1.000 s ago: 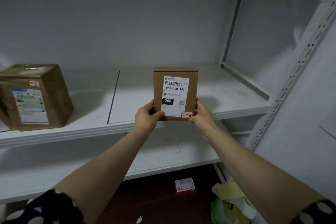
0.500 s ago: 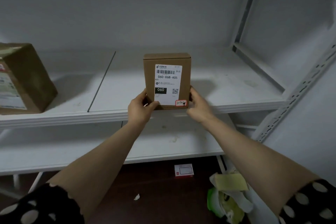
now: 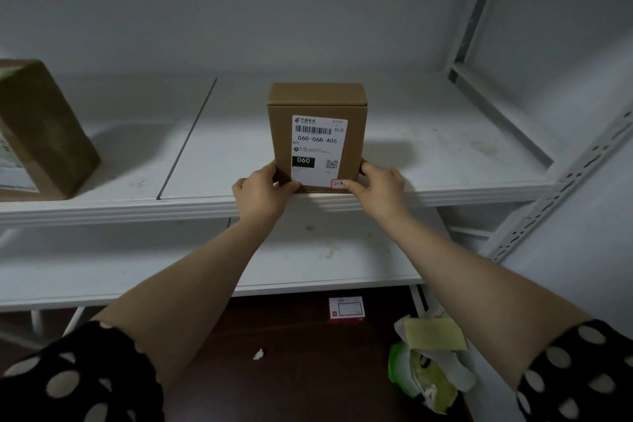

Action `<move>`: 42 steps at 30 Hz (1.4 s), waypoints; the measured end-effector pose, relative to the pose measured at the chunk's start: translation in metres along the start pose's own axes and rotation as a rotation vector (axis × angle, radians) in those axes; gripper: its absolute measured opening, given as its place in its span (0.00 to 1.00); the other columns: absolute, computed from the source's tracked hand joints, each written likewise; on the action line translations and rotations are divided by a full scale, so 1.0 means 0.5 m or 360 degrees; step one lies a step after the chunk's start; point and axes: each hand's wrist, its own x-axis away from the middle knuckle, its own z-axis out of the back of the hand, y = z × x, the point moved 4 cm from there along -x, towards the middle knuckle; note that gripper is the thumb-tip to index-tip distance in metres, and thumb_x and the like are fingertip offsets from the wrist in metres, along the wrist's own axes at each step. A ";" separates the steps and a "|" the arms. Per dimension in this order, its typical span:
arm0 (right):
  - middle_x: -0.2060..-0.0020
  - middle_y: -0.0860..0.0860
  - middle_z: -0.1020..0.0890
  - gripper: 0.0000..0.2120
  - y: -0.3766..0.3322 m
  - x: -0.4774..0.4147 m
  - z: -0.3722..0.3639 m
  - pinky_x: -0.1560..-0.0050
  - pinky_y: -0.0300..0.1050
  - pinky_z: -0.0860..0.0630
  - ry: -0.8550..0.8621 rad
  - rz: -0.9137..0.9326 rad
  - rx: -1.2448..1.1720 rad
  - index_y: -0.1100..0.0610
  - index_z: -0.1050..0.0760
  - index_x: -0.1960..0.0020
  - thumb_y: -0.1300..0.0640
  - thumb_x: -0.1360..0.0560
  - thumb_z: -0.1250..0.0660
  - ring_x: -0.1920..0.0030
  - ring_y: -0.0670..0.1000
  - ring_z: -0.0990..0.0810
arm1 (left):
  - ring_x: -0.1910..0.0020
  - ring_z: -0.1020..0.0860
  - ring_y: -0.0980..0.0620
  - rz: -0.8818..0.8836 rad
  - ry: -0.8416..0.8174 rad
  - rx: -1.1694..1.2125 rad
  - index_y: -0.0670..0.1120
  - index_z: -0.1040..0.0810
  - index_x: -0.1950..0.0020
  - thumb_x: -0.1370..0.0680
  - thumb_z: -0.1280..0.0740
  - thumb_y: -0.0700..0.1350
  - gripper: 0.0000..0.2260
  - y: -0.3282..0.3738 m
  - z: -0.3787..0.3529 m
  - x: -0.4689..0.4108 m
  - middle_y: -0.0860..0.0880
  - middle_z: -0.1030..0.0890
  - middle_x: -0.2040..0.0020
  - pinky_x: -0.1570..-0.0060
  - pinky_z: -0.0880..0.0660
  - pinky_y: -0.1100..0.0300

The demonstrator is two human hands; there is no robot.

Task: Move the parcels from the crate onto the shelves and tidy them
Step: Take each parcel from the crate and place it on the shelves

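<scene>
Between the two hands a small brown parcel (image 3: 317, 137) stands upright at the front edge of the upper shelf (image 3: 445, 164), its white label facing the person. The left hand (image 3: 262, 193) grips its lower left corner, thumb on the front face. The right hand (image 3: 378, 190) grips the lower right corner, thumb beside a small red-edged sticker (image 3: 339, 183). Well to the left of the left hand sits a larger brown parcel (image 3: 44, 134) on the same shelf. Below the hands runs the lower shelf (image 3: 171, 267). Under the right forearm, on the dark floor, lie a red-and-white box (image 3: 346, 308) and a crumpled green-and-white bag (image 3: 428, 367).
</scene>
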 end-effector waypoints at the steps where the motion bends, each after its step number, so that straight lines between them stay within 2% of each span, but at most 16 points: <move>1: 0.42 0.51 0.19 0.18 -0.002 -0.002 0.002 0.34 0.46 0.44 0.0017 -0.0002 0.0017 0.49 0.27 0.34 0.50 0.23 0.35 0.38 0.55 0.26 | 0.49 0.23 0.47 0.0016 0.0001 0.0000 0.45 0.22 0.51 0.25 0.31 0.50 0.09 0.002 -0.002 -0.003 0.50 0.18 0.52 0.47 0.41 0.57; 6: 0.43 0.53 0.19 0.17 -0.012 -0.009 0.012 0.34 0.47 0.39 0.0049 -0.0025 0.0027 0.52 0.27 0.34 0.53 0.22 0.35 0.40 0.58 0.26 | 0.50 0.22 0.46 0.0023 0.0011 -0.0001 0.47 0.23 0.54 0.26 0.31 0.50 0.08 0.005 -0.009 -0.015 0.49 0.18 0.53 0.46 0.37 0.55; 15: 0.41 0.53 0.19 0.17 -0.006 -0.020 0.000 0.34 0.50 0.35 0.0043 -0.0062 -0.0044 0.54 0.27 0.35 0.54 0.22 0.35 0.38 0.57 0.25 | 0.49 0.22 0.45 0.0050 0.0013 0.0058 0.46 0.21 0.49 0.25 0.31 0.50 0.10 0.010 -0.016 -0.015 0.49 0.17 0.51 0.41 0.31 0.51; 22: 0.38 0.52 0.22 0.21 -0.007 -0.010 0.000 0.33 0.55 0.34 -0.0013 -0.0116 -0.0176 0.56 0.31 0.32 0.54 0.24 0.33 0.35 0.56 0.26 | 0.49 0.22 0.44 0.0151 -0.0097 0.0266 0.42 0.25 0.47 0.26 0.29 0.46 0.12 0.016 -0.017 0.000 0.48 0.20 0.53 0.51 0.25 0.51; 24: 0.35 0.54 0.24 0.26 -0.003 0.000 0.001 0.31 0.56 0.36 0.0006 -0.0151 -0.0206 0.57 0.35 0.29 0.53 0.24 0.32 0.33 0.57 0.29 | 0.43 0.23 0.43 0.0226 -0.0118 0.0272 0.41 0.28 0.42 0.25 0.30 0.45 0.15 0.017 -0.016 0.010 0.46 0.21 0.47 0.50 0.27 0.52; 26: 0.31 0.56 0.29 0.31 0.003 0.014 0.002 0.28 0.55 0.40 0.0027 -0.0208 -0.0250 0.59 0.39 0.26 0.53 0.24 0.32 0.29 0.58 0.34 | 0.36 0.27 0.43 0.0276 -0.0119 0.0260 0.40 0.33 0.32 0.25 0.30 0.44 0.24 0.015 -0.012 0.024 0.43 0.25 0.36 0.44 0.29 0.51; 28: 0.28 0.56 0.33 0.33 0.007 0.031 0.005 0.27 0.55 0.43 0.0054 -0.0259 -0.0302 0.60 0.41 0.25 0.54 0.25 0.31 0.27 0.57 0.38 | 0.33 0.30 0.43 0.0258 -0.0085 0.0231 0.40 0.37 0.28 0.25 0.30 0.45 0.29 0.009 -0.008 0.038 0.43 0.30 0.30 0.39 0.30 0.50; 31: 0.27 0.56 0.35 0.35 0.012 0.063 0.010 0.27 0.55 0.42 0.0076 -0.0295 -0.0294 0.60 0.42 0.25 0.53 0.26 0.30 0.27 0.58 0.38 | 0.30 0.34 0.45 0.0244 -0.0035 0.0222 0.43 0.42 0.24 0.25 0.30 0.45 0.34 0.001 -0.003 0.065 0.44 0.35 0.28 0.33 0.33 0.50; 35: 0.29 0.57 0.34 0.37 0.017 0.125 0.014 0.29 0.55 0.38 0.0088 -0.0316 -0.0329 0.60 0.40 0.26 0.51 0.28 0.27 0.29 0.57 0.36 | 0.30 0.34 0.45 0.0129 -0.0007 0.0184 0.44 0.41 0.24 0.25 0.32 0.42 0.31 0.010 -0.001 0.127 0.44 0.35 0.28 0.33 0.34 0.51; 38: 0.28 0.57 0.35 0.38 0.020 0.191 0.033 0.29 0.52 0.38 0.0107 -0.0371 -0.0297 0.59 0.40 0.26 0.52 0.29 0.26 0.29 0.56 0.36 | 0.31 0.33 0.45 -0.0008 -0.0204 0.0152 0.44 0.37 0.26 0.25 0.32 0.42 0.29 0.021 -0.023 0.173 0.44 0.34 0.29 0.35 0.33 0.52; 42: 0.28 0.56 0.37 0.38 0.035 0.304 0.066 0.31 0.50 0.36 0.0155 -0.0552 -0.0211 0.57 0.41 0.25 0.51 0.29 0.27 0.29 0.56 0.35 | 0.32 0.32 0.44 -0.0335 -0.0709 -0.0063 0.45 0.33 0.28 0.25 0.32 0.46 0.27 0.054 -0.063 0.227 0.44 0.33 0.29 0.36 0.31 0.51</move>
